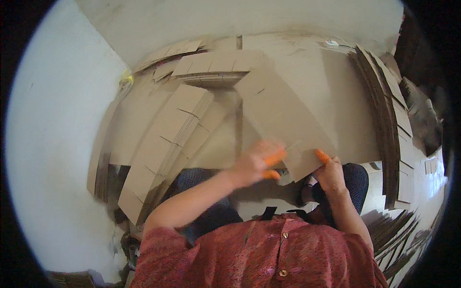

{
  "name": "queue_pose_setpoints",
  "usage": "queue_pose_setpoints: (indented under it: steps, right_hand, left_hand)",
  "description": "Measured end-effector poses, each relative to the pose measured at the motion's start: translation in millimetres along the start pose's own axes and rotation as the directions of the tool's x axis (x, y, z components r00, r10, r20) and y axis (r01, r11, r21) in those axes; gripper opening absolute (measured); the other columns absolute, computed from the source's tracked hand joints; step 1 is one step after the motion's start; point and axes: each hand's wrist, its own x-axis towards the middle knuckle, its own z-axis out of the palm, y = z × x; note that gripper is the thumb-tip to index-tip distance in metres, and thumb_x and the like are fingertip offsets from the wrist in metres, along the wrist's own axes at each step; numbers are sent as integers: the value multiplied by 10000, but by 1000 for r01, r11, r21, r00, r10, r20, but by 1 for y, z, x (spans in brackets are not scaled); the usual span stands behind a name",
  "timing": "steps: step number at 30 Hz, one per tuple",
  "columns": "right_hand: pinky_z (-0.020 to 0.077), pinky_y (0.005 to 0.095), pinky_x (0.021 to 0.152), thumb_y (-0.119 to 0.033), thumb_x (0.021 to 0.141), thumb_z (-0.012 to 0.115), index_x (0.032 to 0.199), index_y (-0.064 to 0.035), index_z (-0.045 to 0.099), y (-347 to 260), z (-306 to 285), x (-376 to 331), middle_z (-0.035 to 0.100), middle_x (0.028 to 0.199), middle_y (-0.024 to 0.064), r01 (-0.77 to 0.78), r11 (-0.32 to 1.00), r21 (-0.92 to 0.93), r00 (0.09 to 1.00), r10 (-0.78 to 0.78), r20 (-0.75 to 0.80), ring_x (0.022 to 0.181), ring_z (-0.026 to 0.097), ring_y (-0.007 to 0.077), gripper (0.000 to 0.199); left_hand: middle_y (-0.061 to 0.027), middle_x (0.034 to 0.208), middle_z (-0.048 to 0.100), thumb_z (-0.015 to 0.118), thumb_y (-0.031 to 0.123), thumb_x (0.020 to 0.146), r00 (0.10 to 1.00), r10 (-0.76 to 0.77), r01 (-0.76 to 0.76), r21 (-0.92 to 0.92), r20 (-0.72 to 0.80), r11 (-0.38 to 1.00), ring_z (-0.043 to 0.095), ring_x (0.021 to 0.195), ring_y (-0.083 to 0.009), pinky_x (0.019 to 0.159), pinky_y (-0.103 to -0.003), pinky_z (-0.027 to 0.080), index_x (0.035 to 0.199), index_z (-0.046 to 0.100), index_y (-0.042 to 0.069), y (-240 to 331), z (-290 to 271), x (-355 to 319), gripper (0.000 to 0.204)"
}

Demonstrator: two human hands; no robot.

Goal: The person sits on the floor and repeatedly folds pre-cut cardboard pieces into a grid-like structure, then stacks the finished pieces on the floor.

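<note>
The person sits low among piles of flat cardboard and works on one cardboard blank [283, 115], a long creased sheet that runs from the lap away toward the far stack [216, 67]. Both hands meet at its near edge. The left hand [254, 165] is blurred with motion; its orange fingertip covers [274, 158] lie on the near left corner of the sheet, and the grip looks closed on a flap there, though the blur keeps that from being certain. The right hand [330, 174] pinches the near right corner, one orange-covered finger laid on top of the board.

By the look of it, the step in hand is folding or pressing the near flaps along their score lines. The next move probably calls for both hands to keep the sheet square while a flap is bent over its crease.

A slanted pile of blanks [165, 144] lies to the left, and an upright row of sheets [389, 120] stands at the right.
</note>
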Motion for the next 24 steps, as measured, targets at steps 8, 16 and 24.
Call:
queue_pose_setpoints:
  steps: [8,16,24]
  right_hand:
    - [450,275,671,-31,872,591,1009,46,654,30,11,-11,643,846,51,36,957,287,995,-7,-100,778,524,115,169]
    - [450,249,641,-15,879,581,990,52,661,-3,8,-23,639,821,3,100,914,394,993,-68,-97,758,507,76,152]
    - [450,237,674,-4,890,556,1045,54,638,-41,-4,-31,636,855,-8,239,839,490,969,-235,-70,787,515,68,185]
  left_hand:
    - [-238,1144,565,588,351,883,567,-774,623,762,-282,178,564,1052,-355,844,-452,467,1095,527,-40,-128,-135,-104,449]
    - [-198,839,645,603,296,877,541,-824,673,673,-165,308,614,792,-370,693,-471,473,909,611,15,-105,-164,-65,283]
    - [-205,771,609,656,279,838,639,-761,666,414,112,621,555,666,-318,618,-423,448,882,607,-21,-63,-150,5,307]
